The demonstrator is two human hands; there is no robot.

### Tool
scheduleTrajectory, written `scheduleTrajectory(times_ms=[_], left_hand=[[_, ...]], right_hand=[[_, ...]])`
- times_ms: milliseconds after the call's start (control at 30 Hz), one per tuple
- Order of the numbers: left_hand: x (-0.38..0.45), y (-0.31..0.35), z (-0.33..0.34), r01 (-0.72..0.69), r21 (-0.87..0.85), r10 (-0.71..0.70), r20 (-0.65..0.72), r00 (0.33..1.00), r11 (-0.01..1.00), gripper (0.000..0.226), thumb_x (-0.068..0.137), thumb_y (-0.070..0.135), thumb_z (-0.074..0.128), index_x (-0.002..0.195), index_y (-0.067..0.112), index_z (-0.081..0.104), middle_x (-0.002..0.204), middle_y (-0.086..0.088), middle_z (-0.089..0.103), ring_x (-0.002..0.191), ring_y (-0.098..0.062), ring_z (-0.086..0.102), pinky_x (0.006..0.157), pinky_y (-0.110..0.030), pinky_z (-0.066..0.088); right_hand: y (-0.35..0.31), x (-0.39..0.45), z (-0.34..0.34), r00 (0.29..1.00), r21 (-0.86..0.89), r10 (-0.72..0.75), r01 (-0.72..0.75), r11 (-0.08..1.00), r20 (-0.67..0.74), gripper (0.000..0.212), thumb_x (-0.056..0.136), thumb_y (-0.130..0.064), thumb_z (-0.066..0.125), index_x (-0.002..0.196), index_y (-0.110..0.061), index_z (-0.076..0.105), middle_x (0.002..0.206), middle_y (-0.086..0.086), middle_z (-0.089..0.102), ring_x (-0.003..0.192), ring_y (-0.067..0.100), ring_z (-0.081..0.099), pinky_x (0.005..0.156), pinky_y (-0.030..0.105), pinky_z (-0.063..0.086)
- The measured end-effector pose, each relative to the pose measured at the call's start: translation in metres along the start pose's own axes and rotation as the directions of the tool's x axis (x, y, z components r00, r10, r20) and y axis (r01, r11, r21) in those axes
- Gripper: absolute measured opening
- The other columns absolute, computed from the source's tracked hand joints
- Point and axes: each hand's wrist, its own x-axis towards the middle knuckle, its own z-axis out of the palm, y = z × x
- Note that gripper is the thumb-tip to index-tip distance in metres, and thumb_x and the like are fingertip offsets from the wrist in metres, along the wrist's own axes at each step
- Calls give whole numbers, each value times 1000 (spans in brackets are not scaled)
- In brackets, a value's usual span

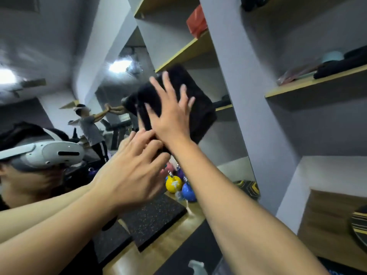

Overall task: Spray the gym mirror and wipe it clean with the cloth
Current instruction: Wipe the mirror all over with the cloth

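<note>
My right hand (170,114) presses flat and open on the soft, limp black cloth (198,108); my left hand (133,169) pinches its lower edge against the mirror (224,151).

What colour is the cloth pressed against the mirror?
Black; the cloth shows best in the head view.

Dim indoor light, seemingly from a ceiling lamp (118,66) glaring white up and left of the right hand (170,118), with motion blur throughout and wide-angle bending at the edges.
</note>
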Motion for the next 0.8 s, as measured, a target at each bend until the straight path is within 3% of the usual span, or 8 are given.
scheduleTrajectory(times_ms=[100, 167, 300, 400, 500, 600, 700, 800], left_hand=[[3, -12, -22, 142, -83, -157, -216, 964, 986, 23, 88, 29, 51, 88, 8, 58, 87, -13, 51, 84, -37, 52, 74, -54, 44], [9, -24, -31, 97, -2, -94, -274, 957, 995, 23, 89, 28, 51, 80, 8, 57, 80, -11, 51, 77, -36, 53, 69, -50, 40], [33, -33, -22, 9, 185, 32, -213, 977, 983, 28, 94, 32, 49, 89, 7, 63, 91, -14, 60, 85, -38, 58, 77, -50, 40], [41, -27, 2, -15, 197, 36, -104, 994, 980, 42, 93, 41, 48, 109, 8, 68, 123, -15, 65, 123, -38, 58, 105, -52, 39], [39, -30, 17, -48, 204, 56, -36, 998, 978, 59, 93, 51, 46, 127, 7, 66, 141, -20, 58, 141, -41, 45, 120, -55, 25], [42, -30, 20, -17, 205, 20, -11, 1000, 979, 69, 91, 58, 43, 134, 7, 62, 147, -21, 53, 146, -42, 38, 124, -54, 15], [43, -31, 22, -40, 219, 38, 14, 999, 975, 71, 91, 60, 43, 135, 8, 62, 148, -21, 52, 147, -42, 36, 124, -54, 13], [44, -31, 22, -50, 229, 47, 19, 999, 972, 71, 90, 60, 43, 133, 7, 62, 148, -22, 52, 146, -43, 37, 124, -54, 13]], right_hand=[[-48, 24, -2, 902, -59, -418, 425, 903, 110, 69, 93, -53, 57, 155, -32, 34, 166, -8, 20, 151, 40, 10, 120, 65, 3], [-51, 31, -1, 877, -82, -472, 479, 874, 92, 76, 89, -62, 57, 156, -35, 31, 167, -9, 17, 152, 35, 10, 122, 61, 4], [-3, 24, 1, 994, -77, -101, 98, 992, -31, 86, 81, -81, 51, 155, -49, 19, 167, -15, 4, 153, 39, 2, 112, 76, -3], [75, -8, -4, 951, -38, 297, -301, 953, -86, 82, 82, -84, 43, 153, -56, 12, 168, -16, 3, 154, 37, 0, 110, 79, -2], [156, -73, -5, 797, -6, 597, -600, 800, -90, 77, 85, -83, 38, 152, -58, 9, 167, -19, 1, 155, 31, 2, 113, 75, 1], [215, -152, -7, 559, 25, 824, -826, 563, -97, 78, 89, -79, 36, 156, -49, 11, 167, -21, 1, 155, 29, 4, 116, 70, 1], [249, -221, -7, 301, 80, 952, -949, 305, -61, 78, 92, -75, 33, 159, -39, 15, 167, -18, 3, 154, 29, 7, 116, 69, 5], [254, -262, -6, 179, 107, 984, -978, 180, -22, 78, 95, -71, 33, 160, -31, 17, 168, -15, 3, 153, 33, 11, 116, 68, 9]])
